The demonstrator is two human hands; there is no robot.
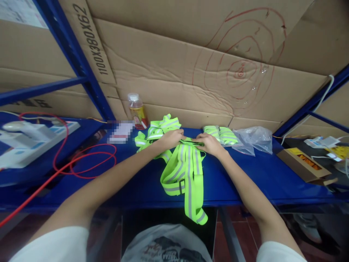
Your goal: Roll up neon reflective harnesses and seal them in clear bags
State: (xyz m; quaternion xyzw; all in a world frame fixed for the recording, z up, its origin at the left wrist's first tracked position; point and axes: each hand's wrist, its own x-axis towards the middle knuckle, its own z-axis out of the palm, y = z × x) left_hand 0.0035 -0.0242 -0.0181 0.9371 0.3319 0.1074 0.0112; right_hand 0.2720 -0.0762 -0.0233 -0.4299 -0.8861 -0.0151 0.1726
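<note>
A neon yellow-green reflective harness of straps with grey stripes (188,171) is gathered between my two hands. My left hand (172,138) pinches the folded top of the straps from the left. On the right end of the same folds, my right hand (208,143) is closed with bent fingers. The loose straps and a dark buckle hang down toward me, and one loop drops past the table's front edge. Behind my left hand lies a heap of similar reflective straps (163,125). Beyond my right hand are folded reflective straps in a clear bag (220,134).
Clear plastic bags (259,140) lie to the right on the blue table (226,178). A bottle (137,112) stands at the back left. A red cable (92,154) curls near a white power strip (40,140). An open carton (302,165) sits far right; cardboard backs the table.
</note>
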